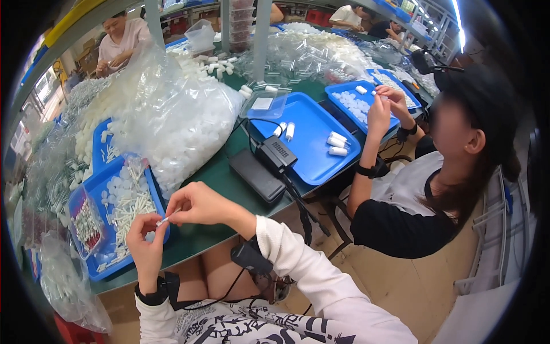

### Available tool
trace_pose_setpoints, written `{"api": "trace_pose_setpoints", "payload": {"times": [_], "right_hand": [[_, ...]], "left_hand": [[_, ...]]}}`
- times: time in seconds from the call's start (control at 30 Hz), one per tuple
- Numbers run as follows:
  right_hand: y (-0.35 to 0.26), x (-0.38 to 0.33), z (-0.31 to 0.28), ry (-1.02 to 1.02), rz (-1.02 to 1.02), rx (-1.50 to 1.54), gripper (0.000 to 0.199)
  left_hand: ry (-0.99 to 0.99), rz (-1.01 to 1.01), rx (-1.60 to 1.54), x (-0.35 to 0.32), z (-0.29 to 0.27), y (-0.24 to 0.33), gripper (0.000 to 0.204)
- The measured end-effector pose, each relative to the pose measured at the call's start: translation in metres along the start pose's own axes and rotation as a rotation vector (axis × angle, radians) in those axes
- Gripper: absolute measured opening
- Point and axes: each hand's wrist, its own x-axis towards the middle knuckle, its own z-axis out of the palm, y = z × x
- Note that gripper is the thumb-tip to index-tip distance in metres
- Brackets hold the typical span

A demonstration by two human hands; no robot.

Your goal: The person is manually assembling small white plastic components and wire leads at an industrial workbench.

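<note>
Over the front edge of a blue tray (109,266), my two hands meet fingertip to fingertip. A small white tube-like piece (162,221) is pinched between them, partly covered by the fingers. My left hand (145,243) closes on its lower end, my right hand (200,205) on its upper end. In the tray lie many short white sticks (130,215) and round whitish translucent caps (119,186). A clear plastic box (87,225) at the tray's left holds thin pieces with white and dark red ends.
A big clear bag of white parts (197,120) stands behind the tray. To the right are a black box with cables (258,175) and a blue tray (312,166) with several white cylinders. A co-worker (401,212) sits at right, hands over another blue tray (350,103).
</note>
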Motion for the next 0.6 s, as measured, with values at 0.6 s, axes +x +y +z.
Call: {"api": "trace_pose_setpoints", "payload": {"times": [0.6], "right_hand": [[0.013, 0.013, 0.005, -0.130, 0.082, 0.392, 0.015]], "left_hand": [[0.042, 0.079, -0.004, -0.007, -0.003, -0.002, 0.011]]}}
